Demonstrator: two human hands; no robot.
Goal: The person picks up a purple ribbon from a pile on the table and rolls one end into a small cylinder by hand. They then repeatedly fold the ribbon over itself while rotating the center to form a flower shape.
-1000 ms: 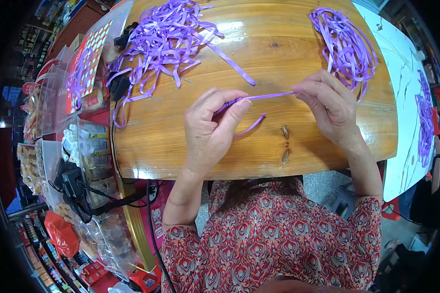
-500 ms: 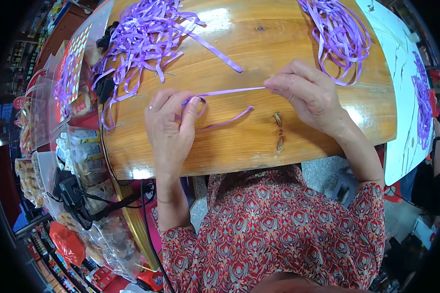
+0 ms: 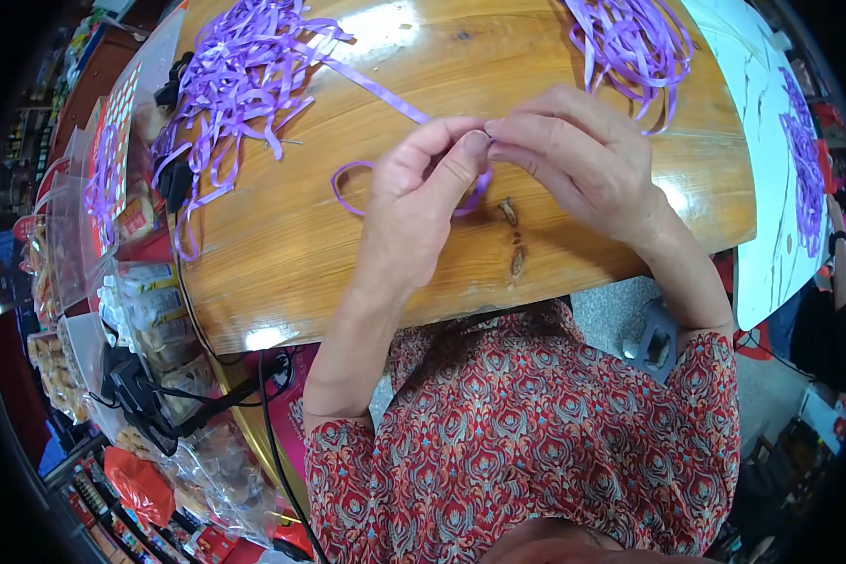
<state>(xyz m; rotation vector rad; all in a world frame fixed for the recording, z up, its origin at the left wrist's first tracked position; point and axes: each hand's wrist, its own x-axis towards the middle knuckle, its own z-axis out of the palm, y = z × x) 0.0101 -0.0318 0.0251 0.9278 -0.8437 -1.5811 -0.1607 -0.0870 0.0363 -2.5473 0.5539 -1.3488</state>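
My left hand (image 3: 421, 193) and my right hand (image 3: 578, 155) meet above the wooden table, fingertips nearly touching. Both are closed in a pinch on a narrow purple ribbon (image 3: 340, 192). Its loop hangs out to the left of my left hand, and another bit shows below the fingertips; the part between the fingers is mostly hidden. Beyond my left hand lies a loose tangle of purple ribbons (image 3: 244, 80), one strand of which reaches toward my fingers. A second bundle of purple ribbons (image 3: 637, 47) rests past my right hand.
The polished wooden table (image 3: 301, 254) ends close to my body. At right stands a white marbled table (image 3: 757, 188) with more purple ribbons (image 3: 803, 169). Packaged goods (image 3: 155, 301), black plugs with cables (image 3: 136, 381) and a red plastic bag (image 3: 139, 484) crowd the left side.
My left hand has moved right and up to meet my right hand. The ribbon stretched between them is now slack and looped. The view has shifted slightly.
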